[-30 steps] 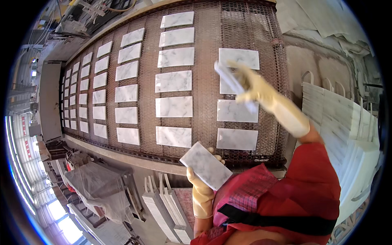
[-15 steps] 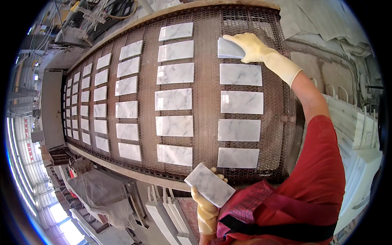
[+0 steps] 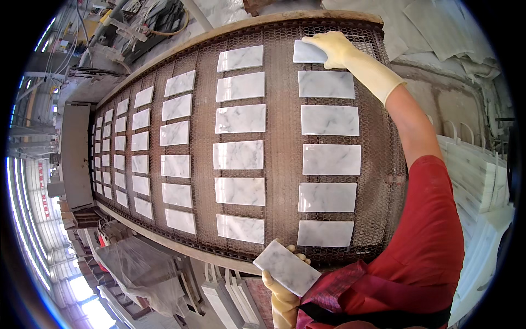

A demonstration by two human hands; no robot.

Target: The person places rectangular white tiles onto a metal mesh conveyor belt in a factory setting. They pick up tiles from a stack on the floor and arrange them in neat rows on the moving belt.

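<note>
My right hand (image 3: 335,50), in a cream rubber glove, is at the far end of the nearest row of tiles. Its fingers are closed on the right part of a white marble tile (image 3: 308,51) with grey veins, partly hidden under the glove. Just nearer lies another marble tile (image 3: 326,84), separated by a narrow gap. Close to my body, my left hand (image 3: 282,295), gloved alike, grips a marble tile (image 3: 287,268) from below. That tile is tilted, thumb at its near edge and fingertips showing past its far side.
Several rows of marble tiles (image 3: 239,156) lie on a brown mesh conveyor belt (image 3: 285,137) with a wooden side rail (image 3: 230,263). White slabs (image 3: 466,170) stand to the right. Plastic sheeting (image 3: 139,268) covers something at lower left; pale slabs (image 3: 235,299) lean nearby.
My right hand has left one tile lying in the nearest row and moved farther along with another tile. The view has shifted slightly; my left hand still holds its tile.
</note>
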